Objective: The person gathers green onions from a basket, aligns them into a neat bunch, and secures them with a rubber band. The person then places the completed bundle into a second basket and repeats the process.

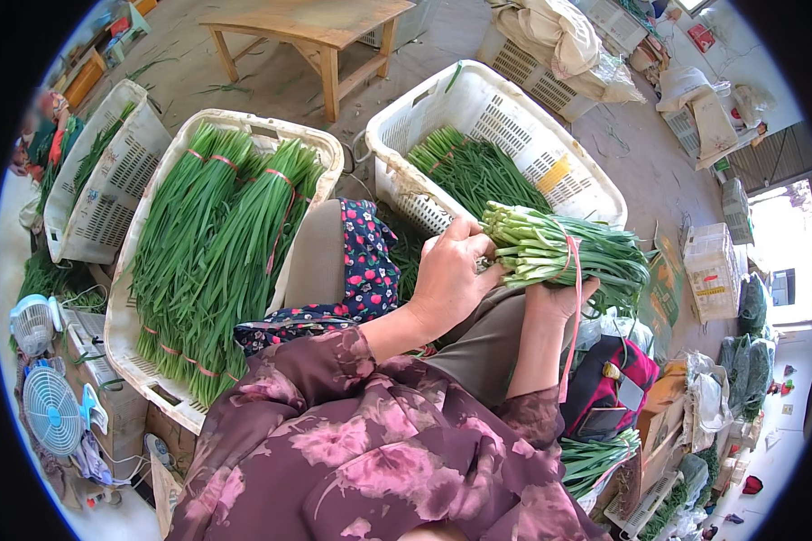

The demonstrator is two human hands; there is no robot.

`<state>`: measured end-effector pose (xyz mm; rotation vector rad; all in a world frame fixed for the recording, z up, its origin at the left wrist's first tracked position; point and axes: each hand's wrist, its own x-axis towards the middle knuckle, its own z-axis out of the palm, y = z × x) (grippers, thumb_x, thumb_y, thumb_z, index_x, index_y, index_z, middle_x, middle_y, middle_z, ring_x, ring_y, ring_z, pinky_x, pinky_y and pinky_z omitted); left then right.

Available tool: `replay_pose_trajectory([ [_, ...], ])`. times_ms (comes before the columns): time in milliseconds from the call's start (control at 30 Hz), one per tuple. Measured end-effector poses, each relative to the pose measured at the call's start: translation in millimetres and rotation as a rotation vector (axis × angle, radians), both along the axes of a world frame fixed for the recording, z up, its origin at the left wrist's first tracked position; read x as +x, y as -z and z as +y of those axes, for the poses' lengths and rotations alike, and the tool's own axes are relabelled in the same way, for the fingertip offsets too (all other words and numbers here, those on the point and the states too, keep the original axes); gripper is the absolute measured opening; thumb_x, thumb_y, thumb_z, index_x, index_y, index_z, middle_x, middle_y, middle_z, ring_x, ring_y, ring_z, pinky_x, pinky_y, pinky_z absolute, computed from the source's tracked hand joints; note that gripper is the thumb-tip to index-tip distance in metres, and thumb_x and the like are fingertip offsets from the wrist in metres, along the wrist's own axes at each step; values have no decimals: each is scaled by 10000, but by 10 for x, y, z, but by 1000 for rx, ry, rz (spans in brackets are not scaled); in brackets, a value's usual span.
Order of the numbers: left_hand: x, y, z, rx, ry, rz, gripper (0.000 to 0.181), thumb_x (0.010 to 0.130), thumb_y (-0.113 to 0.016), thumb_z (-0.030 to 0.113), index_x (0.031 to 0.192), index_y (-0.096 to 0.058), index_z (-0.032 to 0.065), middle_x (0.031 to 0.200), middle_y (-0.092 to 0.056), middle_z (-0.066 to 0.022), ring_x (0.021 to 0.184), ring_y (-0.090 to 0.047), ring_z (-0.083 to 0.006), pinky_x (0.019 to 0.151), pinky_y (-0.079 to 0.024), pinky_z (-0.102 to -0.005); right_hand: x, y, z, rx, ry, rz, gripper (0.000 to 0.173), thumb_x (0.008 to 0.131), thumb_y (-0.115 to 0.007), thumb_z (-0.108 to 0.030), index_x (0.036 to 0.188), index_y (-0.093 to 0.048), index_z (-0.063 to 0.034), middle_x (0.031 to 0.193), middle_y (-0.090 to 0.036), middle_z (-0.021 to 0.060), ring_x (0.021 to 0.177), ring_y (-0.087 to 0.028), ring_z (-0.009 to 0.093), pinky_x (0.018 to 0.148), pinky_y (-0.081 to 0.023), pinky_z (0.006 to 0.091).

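A bundle of garlic chives (548, 250), bound with a pink tie, lies across my right hand (560, 297), which grips it from below. The tie's loose end hangs past my right wrist. At the pale cut stem ends, the fingers of my left hand (455, 274) are bent and pinch at the stems. Just beyond is a white plastic crate (440, 209) with more tied chives (477, 169) inside. To the left, another white crate (125, 318) is filled with several tied bundles (203, 203). A floral-patterned cloth (369, 264) covers part of my left knee.
A wooden table (311, 27) stands beyond the crates. Farther left are another crate (111, 176), a person's red sleeve (57, 145) and electric fans (51, 409). By my right side sit a dark and pink bag (609, 385) and more chives (595, 460).
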<state>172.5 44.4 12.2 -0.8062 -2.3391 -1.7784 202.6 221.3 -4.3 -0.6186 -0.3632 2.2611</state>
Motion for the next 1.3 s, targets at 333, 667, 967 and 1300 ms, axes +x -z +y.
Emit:
replay_pose_trajectory([
  [333,34,65,73,43,-128,115,261,753,-791,159,961,-679,49,1014,-595,-94,929,-612,-294,831,-432,-435,-32,-72,-34,-20,3,-2,583,908,-429,-490,1241,-625,-54,1271,-626,124,1206,-564,313,1091,-426,507],
  [667,-86,374,81,30,-93,-66,140,818,-709,93,865,-597,22,960,-556,-118,906,-586,-319,759,-449,-428,-36,17,-11,-3,-80,-64,596,877,-451,-516,1298,-600,-121,1326,-606,100,1241,-555,318,1052,-437,582],
  [967,38,461,227,604,-10,-491,102,850,-675,-2,832,-575,12,905,-481,-48,806,-501,-134,713,-427,-276,-50,-12,-40,-12,-33,4,615,884,-441,-464,1333,-539,-55,1328,-585,126,1239,-548,318,1076,-433,514],
  [1300,59,305,-374,943,113,-855,55,980,-632,130,927,-638,116,895,-628,11,806,-559,-93,767,-456,-256,33,246,255,271,-67,156,697,875,-519,-515,1381,-499,-36,1383,-545,150,1266,-512,355,1131,-363,500],
])
